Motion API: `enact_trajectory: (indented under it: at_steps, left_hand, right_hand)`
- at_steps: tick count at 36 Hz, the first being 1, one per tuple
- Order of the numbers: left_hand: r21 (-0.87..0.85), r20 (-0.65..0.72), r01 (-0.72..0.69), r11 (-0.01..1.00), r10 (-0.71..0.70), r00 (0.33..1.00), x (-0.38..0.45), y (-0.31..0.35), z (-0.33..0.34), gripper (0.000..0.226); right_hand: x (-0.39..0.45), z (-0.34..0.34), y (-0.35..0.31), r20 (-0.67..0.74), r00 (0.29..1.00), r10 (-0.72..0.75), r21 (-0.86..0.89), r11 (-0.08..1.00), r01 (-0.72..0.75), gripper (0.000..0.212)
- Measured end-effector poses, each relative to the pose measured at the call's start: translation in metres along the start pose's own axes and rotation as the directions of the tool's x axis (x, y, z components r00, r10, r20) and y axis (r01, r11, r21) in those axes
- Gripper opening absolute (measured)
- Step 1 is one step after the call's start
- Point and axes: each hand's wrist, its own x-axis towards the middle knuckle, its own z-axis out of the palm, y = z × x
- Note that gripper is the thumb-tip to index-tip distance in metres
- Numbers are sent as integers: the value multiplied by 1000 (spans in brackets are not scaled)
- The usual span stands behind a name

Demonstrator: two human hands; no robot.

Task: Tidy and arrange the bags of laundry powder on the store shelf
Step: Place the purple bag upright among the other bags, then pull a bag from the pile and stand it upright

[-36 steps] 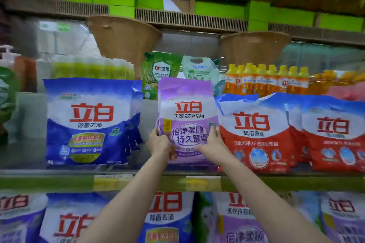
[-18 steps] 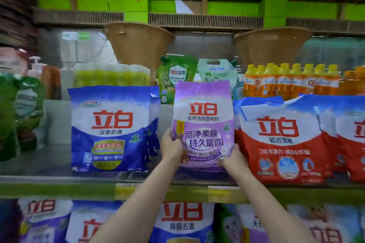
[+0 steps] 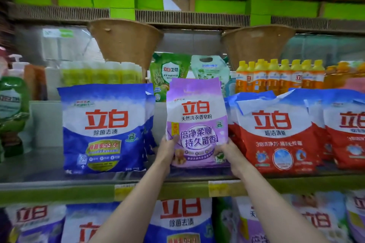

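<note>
A purple bag of laundry powder (image 3: 196,116) stands upright on the metal shelf (image 3: 39,171), between a blue bag (image 3: 104,128) on its left and red bags (image 3: 276,134) on its right. My left hand (image 3: 166,151) grips the purple bag's lower left edge. My right hand (image 3: 230,154) grips its lower right corner. The bag's bottom sits at the shelf surface, just behind the front edge.
More blue bags stand behind the front blue one. Yellow and orange bottles (image 3: 276,77), green pouches (image 3: 169,73) and two woven baskets (image 3: 126,39) fill the back. The lower shelf holds blue and purple bags (image 3: 177,221). A gap lies between the blue and purple bags.
The view has shifted, so the shelf sits lower and further right in frame. Both hands kept hold of the purple bag, which now stands a little closer to the red bags.
</note>
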Motion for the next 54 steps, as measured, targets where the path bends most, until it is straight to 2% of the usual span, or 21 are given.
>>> enact_trajectory:
  at_steps: [9, 12, 13, 15, 17, 18, 20, 24, 26, 29, 32, 35, 38, 41, 43, 45, 47, 48, 50, 52, 54]
  left_hand:
    - [82, -24, -2, 997, 4, 1000, -2, 1, -2, 23]
    - [312, -178, -7, 950, 66, 982, -6, 1, 4, 32]
    - [458, -254, -13, 889, 146, 956, -8, 2, 8, 35]
    - [745, -314, -28, 667, 387, 867, -14, 5, 15, 41]
    - [901, -222, -51, 431, 559, 799, -20, 8, 22, 60]
    - [928, -188, -54, 370, 586, 788, -22, 8, 26, 67]
    - [941, -155, -78, 329, 625, 765, -27, 6, 35, 65]
    - [936, 2, -242, 257, 682, 732, -33, 1, 62, 58]
    - [865, 93, -395, 309, 675, 732, -35, 3, 83, 35]
    - [690, 106, -466, 554, 559, 822, -39, 2, 115, 20]
    - [535, 124, -358, 765, 348, 929, -41, -8, 146, 34]
    - [553, 135, -230, 801, 187, 973, -42, -26, 170, 79]
    - [504, 76, -140, 852, 118, 990, -43, -39, 185, 86]
    - [368, -6, -108, 924, 118, 993, -43, -48, 188, 89]
    - [320, -54, -100, 942, 124, 991, -48, -49, 189, 88]
    - [275, -68, -116, 955, 139, 988, -51, -51, 191, 65]
    - [242, -46, -106, 964, 121, 992, -54, -50, 193, 43]
    - [242, -29, -93, 966, 103, 994, -55, -48, 194, 39]
    - [245, -3, -70, 967, 73, 997, -55, -45, 194, 34]
    - [231, 17, -52, 972, 49, 999, -55, -44, 195, 35]
    - [216, 24, -31, 976, 27, 999, -55, -43, 195, 40]
  right_hand:
    - [12, 5, 12, 12, 997, -72, -84, 994, 72, 68]
    - [7, 9, 8, -71, 993, -92, -240, 968, 73, 60]
    - [3, 11, 6, -113, 987, -113, -298, 952, 75, 53]
    - [-5, 16, 4, -172, 967, -190, -430, 897, 100, 50]
    - [-16, 16, 6, -179, 937, -299, -581, 801, 145, 57]
    - [-23, 13, 7, -164, 918, -360, -657, 735, 170, 56]
    - [-36, 0, 6, -124, 864, -488, -732, 633, 252, 42]
    - [-54, -34, -8, -43, 759, -649, -676, 579, 456, 13]
    - [-55, -60, -15, -68, 723, -687, -639, 586, 498, 9]
    - [-53, -111, -18, -239, 690, -683, -594, 665, 453, 9]
    - [-43, -172, -9, -421, 667, -615, -562, 754, 340, 10]
    - [-30, -226, 6, -480, 758, -441, -558, 820, 123, 29]
    - [-18, -258, 22, -288, 951, -115, -494, 868, -45, 57]
    - [-17, -262, 34, -15, 1000, -9, -638, 770, -2, 98]
    - [-19, -259, 32, -22, 999, -43, -655, 756, 18, 92]
    - [-17, -260, 32, -150, 975, -164, -586, 809, 46, 69]
    - [-9, -266, 34, -267, 943, -198, -446, 893, 61, 65]
    - [-7, -269, 32, -255, 955, -149, -345, 937, 54, 71]
    - [-5, -273, 28, -115, 992, -43, -171, 985, 23, 76]
    - [-5, -273, 23, 38, 999, -22, -97, 995, 25, 65]
    - [1, -273, 27, 85, 996, -38, -70, 997, 44, 70]
